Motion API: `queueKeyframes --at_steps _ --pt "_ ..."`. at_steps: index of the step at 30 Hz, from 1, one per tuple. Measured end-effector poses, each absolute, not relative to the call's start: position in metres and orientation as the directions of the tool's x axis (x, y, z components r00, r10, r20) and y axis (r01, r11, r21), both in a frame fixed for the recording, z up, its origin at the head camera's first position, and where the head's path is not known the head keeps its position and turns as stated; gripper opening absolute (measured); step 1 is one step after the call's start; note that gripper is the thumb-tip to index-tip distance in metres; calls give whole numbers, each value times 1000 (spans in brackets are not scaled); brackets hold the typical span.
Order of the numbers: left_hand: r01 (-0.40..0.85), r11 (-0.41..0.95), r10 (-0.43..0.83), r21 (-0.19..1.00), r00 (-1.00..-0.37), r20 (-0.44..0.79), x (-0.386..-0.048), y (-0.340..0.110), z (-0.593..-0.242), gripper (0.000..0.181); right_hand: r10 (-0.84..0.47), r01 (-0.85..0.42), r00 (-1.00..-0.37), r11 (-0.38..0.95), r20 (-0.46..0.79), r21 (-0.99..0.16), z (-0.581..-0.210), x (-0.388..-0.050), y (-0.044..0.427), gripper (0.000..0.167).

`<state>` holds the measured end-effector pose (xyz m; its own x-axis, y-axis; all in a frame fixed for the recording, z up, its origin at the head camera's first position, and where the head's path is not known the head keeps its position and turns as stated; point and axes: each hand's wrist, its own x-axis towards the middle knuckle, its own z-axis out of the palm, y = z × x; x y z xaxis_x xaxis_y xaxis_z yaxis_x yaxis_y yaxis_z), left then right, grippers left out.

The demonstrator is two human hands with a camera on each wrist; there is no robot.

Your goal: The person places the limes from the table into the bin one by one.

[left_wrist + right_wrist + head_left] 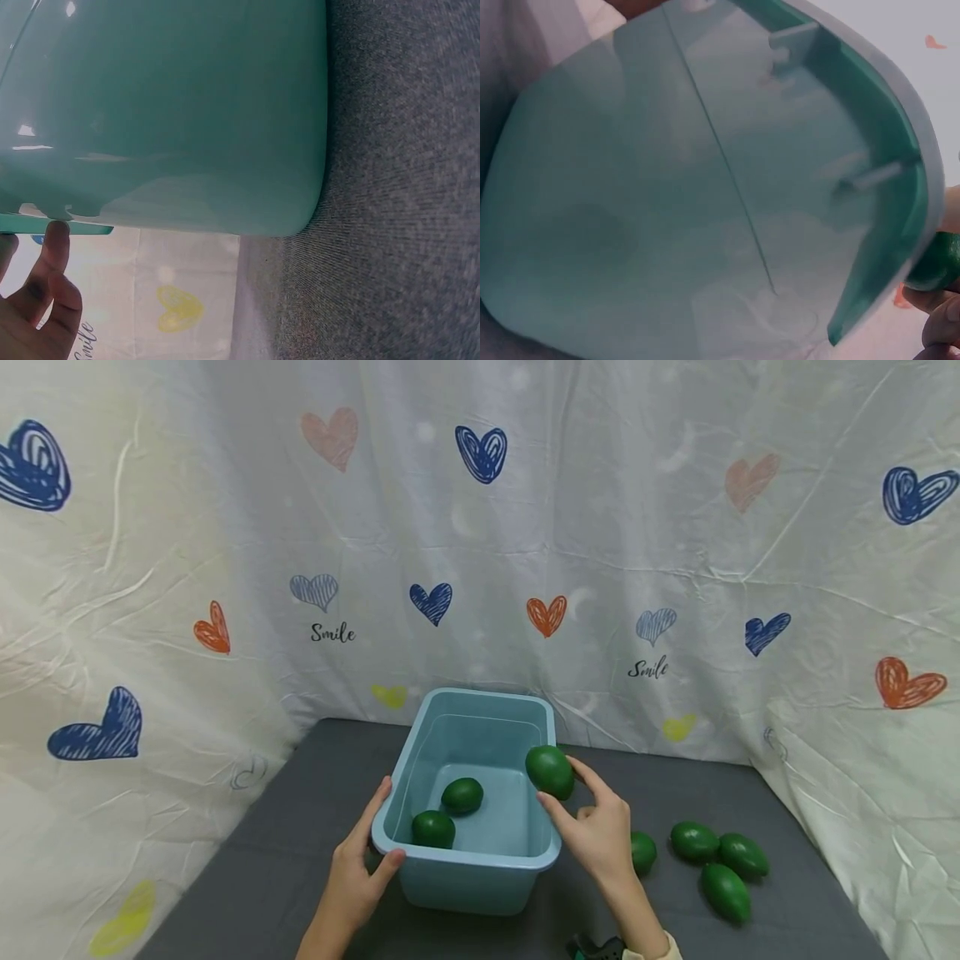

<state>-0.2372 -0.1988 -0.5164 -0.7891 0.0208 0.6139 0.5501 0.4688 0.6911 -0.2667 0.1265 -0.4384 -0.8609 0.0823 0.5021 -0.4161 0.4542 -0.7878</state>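
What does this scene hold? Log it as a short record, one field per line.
Left hand: grips the blue bin at its near-left rim corner
Right hand: pinches a green fruit by the bin's right rim
Inside bin: two green fruits
Right of bin: four green fruits, one partly hidden by the right forearm
Surface: dark grey table
Backdrop: white sheet with hearts and "Smile"

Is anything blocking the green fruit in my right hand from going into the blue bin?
Nothing visible does. Your right hand holds the green fruit at the right rim of the blue bin; the opening is uncovered. Two other fruits lie inside, toward the near left, leaving the right side bare.
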Motion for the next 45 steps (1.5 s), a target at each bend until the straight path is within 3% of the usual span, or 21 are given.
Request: queueKeyframes --at_steps 20,45 --pt "532 473 10 702 -800 599 -236 -198 -515 90 61 -446 -850 445 523 -777 -442 -265 115 70" --pt "522 470 0 711 -806 592 -237 -197 -517 85 127 -407 -852 449 508 -795 -455 -258 128 65"
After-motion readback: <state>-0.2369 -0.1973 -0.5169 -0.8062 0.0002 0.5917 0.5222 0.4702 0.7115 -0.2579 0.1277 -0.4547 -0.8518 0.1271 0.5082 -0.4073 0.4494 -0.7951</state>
